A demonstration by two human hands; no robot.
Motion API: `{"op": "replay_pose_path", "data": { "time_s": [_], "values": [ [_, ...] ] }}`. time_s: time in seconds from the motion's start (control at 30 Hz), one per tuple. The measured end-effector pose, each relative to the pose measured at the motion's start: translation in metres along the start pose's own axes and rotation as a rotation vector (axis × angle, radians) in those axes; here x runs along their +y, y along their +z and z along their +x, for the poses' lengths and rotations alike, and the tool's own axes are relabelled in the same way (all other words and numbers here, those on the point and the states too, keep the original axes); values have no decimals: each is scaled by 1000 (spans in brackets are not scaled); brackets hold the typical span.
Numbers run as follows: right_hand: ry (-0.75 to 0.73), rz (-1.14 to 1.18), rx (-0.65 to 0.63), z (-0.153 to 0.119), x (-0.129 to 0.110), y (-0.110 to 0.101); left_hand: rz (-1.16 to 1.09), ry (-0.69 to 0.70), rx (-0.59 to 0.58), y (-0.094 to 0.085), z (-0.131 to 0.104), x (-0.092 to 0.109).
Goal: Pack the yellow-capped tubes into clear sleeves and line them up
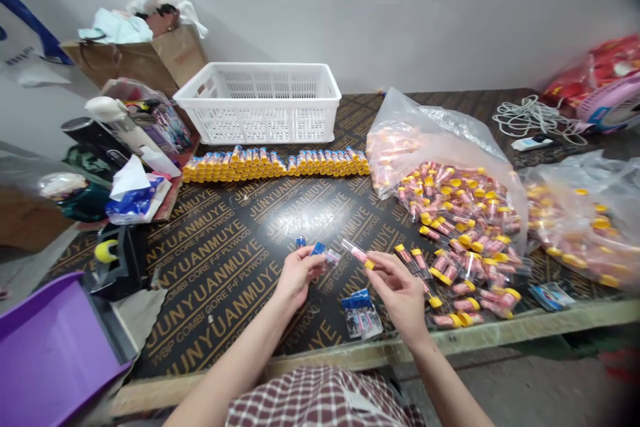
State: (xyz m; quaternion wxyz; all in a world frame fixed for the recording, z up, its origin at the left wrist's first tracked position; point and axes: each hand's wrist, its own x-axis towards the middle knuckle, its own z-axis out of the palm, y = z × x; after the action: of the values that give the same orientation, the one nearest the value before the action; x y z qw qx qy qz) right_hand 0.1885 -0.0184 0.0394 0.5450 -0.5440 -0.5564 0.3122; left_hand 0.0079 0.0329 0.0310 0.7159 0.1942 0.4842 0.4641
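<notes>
Near the middle of the tabletop, my left hand [297,277] is closed on a small clear printed packet with a blue end [319,250]. Between the fingertips of my right hand [400,290] is a clear tube with a yellow cap [357,253], pink inside, its clear end tilted toward the packet without touching it. A small blue piece [300,241] shows just beyond my left fingers. Below and between the hands lies a little pile of clear packets with blue ends [363,315]. Many loose yellow-capped tubes [465,247] spill from a plastic bag [440,123] right of my right hand.
A white plastic basket [265,121] stands at the back, with stacked yellow-ended tubes [275,163] in front. Another bag of tubes [585,227], a cable [537,117] and a pink fan [613,103] are right. A tape dispenser [117,260] and purple dustpan [60,347] are left.
</notes>
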Motion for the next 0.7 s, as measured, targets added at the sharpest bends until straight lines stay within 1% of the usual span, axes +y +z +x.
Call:
{"op": "replay_pose_path", "data": {
  "time_s": [0.07,0.17,0.33,0.53,0.63,0.7],
  "values": [
    [-45,-17,1,-3,-1,3,-63,7,25,-2,2,6],
    [-111,-70,16,-8,1,5,-116,33,67,-4,4,9],
    [-207,-182,0,-12,0,6,-155,50,135,-6,6,8],
    [-286,-228,-41,-15,-5,11,-172,45,153,-7,6,5],
    [-314,-216,-107,-16,-7,15,-154,70,155,-5,4,3],
    [-304,-208,-175,-16,-7,16,-143,92,113,-3,2,2]
  ]
}}
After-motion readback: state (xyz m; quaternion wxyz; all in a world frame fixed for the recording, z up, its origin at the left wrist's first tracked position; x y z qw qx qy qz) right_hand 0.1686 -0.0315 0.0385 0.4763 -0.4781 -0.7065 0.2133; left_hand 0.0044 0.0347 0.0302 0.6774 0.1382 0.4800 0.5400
